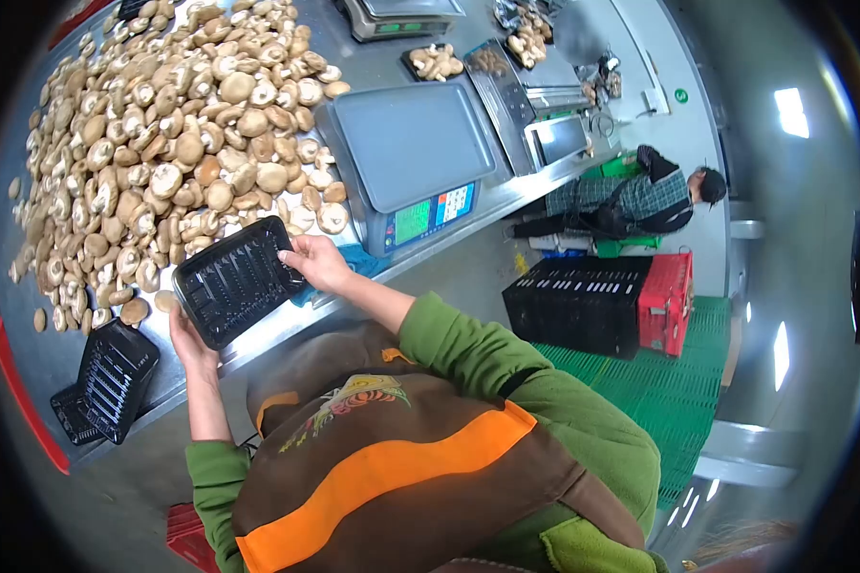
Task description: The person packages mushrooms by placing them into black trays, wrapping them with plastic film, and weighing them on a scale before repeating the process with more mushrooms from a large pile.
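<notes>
Between my two hands is a black plastic food tray [239,280] with a ribbed bottom, tilted over the near edge of the table. My right hand [317,263] pinches its right rim, thumb on the inside. At the lower left edge, my left hand [192,336] holds it with the fingers partly hidden behind. A large heap of shiitake mushrooms [177,143] lies just beyond the tray. More black trays [115,380] rest to the left of my left hand, overlapping one another. A blue cloth [361,260] lies by my right wrist.
A weighing scale [411,143] with a lit green display stands right of the heap. Another scale [401,21] and filled mushroom trays [436,62] are farther back. A person [631,201] stands beyond the table's end, near black crates [573,304] and a red crate [667,304].
</notes>
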Motion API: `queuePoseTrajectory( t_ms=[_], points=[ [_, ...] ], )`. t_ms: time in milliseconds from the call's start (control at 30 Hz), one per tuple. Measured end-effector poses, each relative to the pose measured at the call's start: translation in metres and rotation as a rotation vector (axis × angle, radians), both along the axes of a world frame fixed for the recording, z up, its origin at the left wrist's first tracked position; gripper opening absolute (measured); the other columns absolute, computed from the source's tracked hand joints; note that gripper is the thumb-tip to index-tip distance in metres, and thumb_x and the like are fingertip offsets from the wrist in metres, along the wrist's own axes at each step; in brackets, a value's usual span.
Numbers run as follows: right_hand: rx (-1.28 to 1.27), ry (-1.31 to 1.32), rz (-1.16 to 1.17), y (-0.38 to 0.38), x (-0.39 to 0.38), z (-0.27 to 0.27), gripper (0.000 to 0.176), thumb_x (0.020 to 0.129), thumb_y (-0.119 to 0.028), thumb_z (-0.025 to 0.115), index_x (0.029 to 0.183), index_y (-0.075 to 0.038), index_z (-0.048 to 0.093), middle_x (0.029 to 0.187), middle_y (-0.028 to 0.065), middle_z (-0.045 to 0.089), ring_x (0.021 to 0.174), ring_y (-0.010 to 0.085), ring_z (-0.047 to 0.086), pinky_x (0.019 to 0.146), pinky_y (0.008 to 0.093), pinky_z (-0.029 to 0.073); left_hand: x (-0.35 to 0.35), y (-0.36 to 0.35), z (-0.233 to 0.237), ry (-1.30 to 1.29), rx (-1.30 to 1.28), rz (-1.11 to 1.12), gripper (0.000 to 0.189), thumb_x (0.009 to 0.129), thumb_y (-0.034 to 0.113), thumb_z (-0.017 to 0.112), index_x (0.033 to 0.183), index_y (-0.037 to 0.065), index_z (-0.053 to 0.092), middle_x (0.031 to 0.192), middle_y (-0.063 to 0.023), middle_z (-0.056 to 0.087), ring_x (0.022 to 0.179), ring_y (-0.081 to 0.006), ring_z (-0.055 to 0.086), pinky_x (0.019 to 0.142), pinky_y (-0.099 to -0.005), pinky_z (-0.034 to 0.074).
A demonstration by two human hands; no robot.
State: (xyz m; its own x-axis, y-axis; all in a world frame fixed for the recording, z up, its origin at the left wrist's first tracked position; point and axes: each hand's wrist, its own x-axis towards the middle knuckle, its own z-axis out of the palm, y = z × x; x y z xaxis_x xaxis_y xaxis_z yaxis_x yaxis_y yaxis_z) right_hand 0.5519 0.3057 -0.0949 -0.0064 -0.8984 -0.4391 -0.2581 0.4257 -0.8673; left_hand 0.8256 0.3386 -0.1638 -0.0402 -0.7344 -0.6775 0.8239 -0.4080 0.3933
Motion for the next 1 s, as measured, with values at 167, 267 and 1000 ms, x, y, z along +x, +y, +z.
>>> queuePoseTrajectory(
  t_ms=[167, 267, 1000],
  points=[
    [-0.102, 0.097, 0.153, 0.000, -0.003, -0.019, 0.026, 0.090, -0.025, 0.061, 0.080, -0.001, 0.060, 0.065, 0.0060, 0.059, 0.062, 0.0100, 0.053, 0.059, 0.0299, 0.044, -0.012, 0.000, 0.033, 0.030, 0.063, 0.157, 0.039, 0.091, 0.034, 0.051, 0.115, 0.004, 0.059, 0.114, -0.0069, 0.064, 0.103, -0.0225, 0.061, 0.091, -0.0391, 0.049],
    [-0.345, -0.069, 0.106, -0.035, 0.065, 0.002, 0.026, 0.091, -0.024, 0.055, 0.091, 0.001, 0.058, 0.069, 0.0165, 0.059, 0.065, 0.0253, 0.058, 0.064, 0.0380, 0.046, -0.002, 0.003, 0.020, 0.167, -0.120, 0.189, 0.043, 0.091, 0.030, 0.050, 0.117, -0.005, 0.054, 0.119, -0.0158, 0.059, 0.109, -0.0270, 0.058, 0.096, -0.0399, 0.048],
    [0.289, 0.152, 0.406, 0.029, -0.009, -0.019, 0.028, 0.083, -0.025, 0.065, 0.074, 0.001, 0.061, 0.065, 0.0115, 0.061, 0.057, 0.0210, 0.064, 0.059, 0.0370, 0.053, -0.005, 0.018, 0.006, -0.406, 0.147, -0.125, 0.052, 0.092, 0.033, 0.057, 0.126, -0.005, 0.045, 0.119, -0.0167, 0.055, 0.107, -0.0260, 0.059, 0.089, -0.0327, 0.051]
  ],
)
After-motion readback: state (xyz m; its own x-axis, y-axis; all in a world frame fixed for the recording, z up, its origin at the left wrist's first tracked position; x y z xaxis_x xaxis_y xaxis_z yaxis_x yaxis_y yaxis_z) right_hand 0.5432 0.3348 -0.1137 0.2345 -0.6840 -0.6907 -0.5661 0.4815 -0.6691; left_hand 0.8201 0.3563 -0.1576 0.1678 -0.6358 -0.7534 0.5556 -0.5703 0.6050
